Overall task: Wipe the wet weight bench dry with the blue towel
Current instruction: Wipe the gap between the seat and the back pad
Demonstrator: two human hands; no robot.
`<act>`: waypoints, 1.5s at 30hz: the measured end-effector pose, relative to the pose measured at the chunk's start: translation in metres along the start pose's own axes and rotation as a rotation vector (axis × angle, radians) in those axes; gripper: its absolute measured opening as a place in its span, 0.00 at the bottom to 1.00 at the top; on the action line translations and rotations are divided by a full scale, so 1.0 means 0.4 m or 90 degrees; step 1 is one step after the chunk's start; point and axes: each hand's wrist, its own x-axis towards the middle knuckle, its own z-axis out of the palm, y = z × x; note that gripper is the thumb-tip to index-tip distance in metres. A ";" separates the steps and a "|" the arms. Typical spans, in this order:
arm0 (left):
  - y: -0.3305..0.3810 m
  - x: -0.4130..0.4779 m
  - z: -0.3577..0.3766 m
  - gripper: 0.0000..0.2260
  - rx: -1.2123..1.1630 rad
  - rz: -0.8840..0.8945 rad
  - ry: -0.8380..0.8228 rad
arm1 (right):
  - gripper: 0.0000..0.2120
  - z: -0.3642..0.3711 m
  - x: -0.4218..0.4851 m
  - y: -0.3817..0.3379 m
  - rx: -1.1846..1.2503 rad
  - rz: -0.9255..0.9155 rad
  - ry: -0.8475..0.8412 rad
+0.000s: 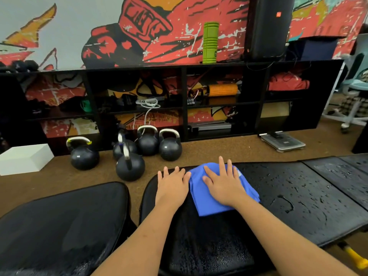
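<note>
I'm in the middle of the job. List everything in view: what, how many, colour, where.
weight bench: one, black, wet with droplets, across the foreground
blue towel: one, blue, on the bench
black pad: one, black, left of the bench
kettlebells: five, black, on the floor by the shelf unit
shelf unit: one, black, along the mural wall
green foam roller: one, upright on the shelf top
orange foam roller: one, lying in a shelf compartment
speaker: one, black, on the shelf top
white box: one, floor, far left
scale: one, grey, floor, right
left hand: flat on the bench beside the towel
right hand: flat on the towel
</note>
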 end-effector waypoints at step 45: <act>0.027 -0.001 0.000 0.22 0.102 0.074 -0.062 | 0.31 -0.006 0.002 0.055 -0.011 0.028 -0.072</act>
